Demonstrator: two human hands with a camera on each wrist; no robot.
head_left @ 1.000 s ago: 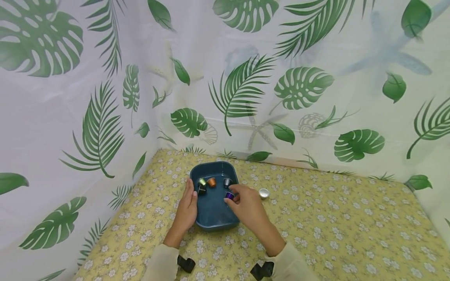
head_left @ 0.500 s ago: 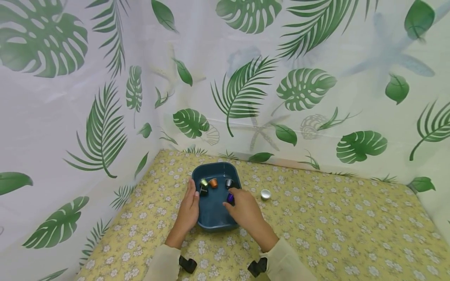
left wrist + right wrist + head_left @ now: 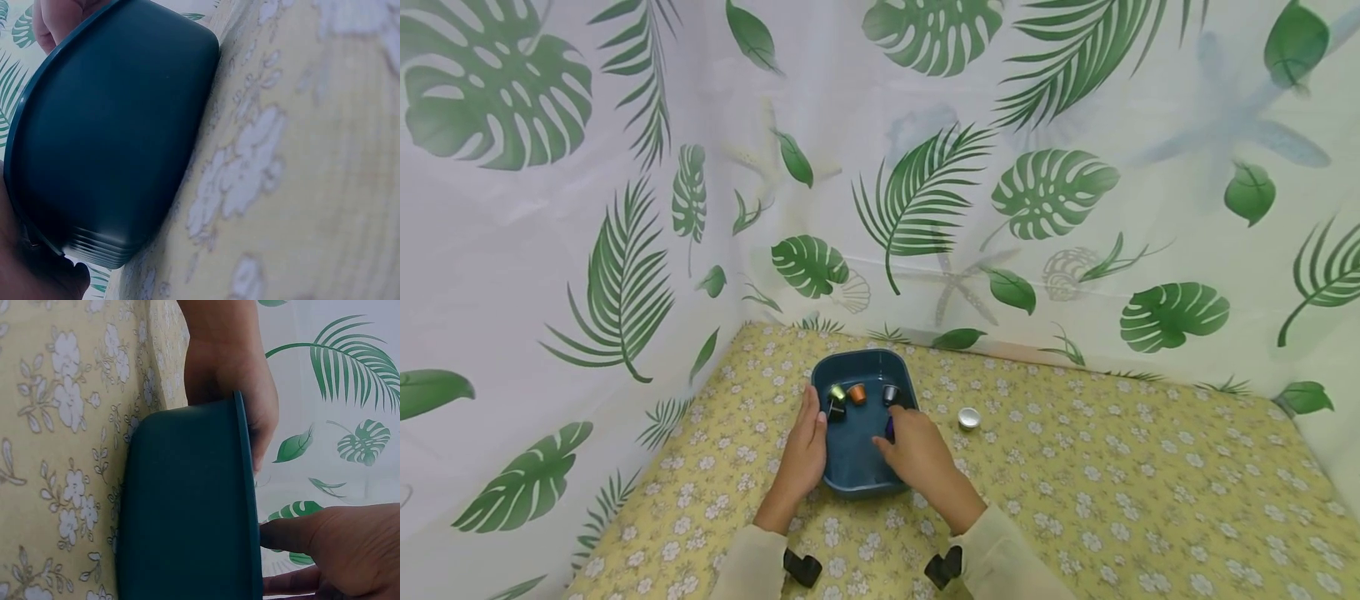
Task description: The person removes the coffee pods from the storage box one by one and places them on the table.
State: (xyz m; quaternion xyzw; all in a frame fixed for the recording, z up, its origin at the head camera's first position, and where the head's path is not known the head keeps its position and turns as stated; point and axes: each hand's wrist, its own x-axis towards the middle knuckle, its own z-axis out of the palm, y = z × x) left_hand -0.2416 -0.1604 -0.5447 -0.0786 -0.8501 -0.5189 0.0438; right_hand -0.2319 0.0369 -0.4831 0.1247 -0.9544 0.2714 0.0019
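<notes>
A dark blue tray [image 3: 859,467] stands on the flowered cloth, with coffee capsules inside. My left hand [image 3: 803,446] holds its left side, fingers along the outer wall and thumb at the rim. My right hand [image 3: 921,448] reaches over the right rim, thumb and fingers spread apart. Beside these fingers a purple capsule [image 3: 890,428] shows, mostly hidden by the hand. Farther back in the tray lie a grey capsule [image 3: 891,394], an orange capsule [image 3: 857,394], a light green capsule [image 3: 837,392] and a black capsule [image 3: 836,409]. In the right wrist view the right thumb [image 3: 284,532] overlaps the tray's rim.
A silver-topped capsule [image 3: 969,418] sits on the yellow flowered cloth [image 3: 1112,467] to the right of the tray. White leaf-printed curtains [image 3: 925,308] rise behind and to the left of the table.
The right hand has lowered the purple capsule into the tray, and its thumb has moved away from it. The left hand keeps its place on the tray.
</notes>
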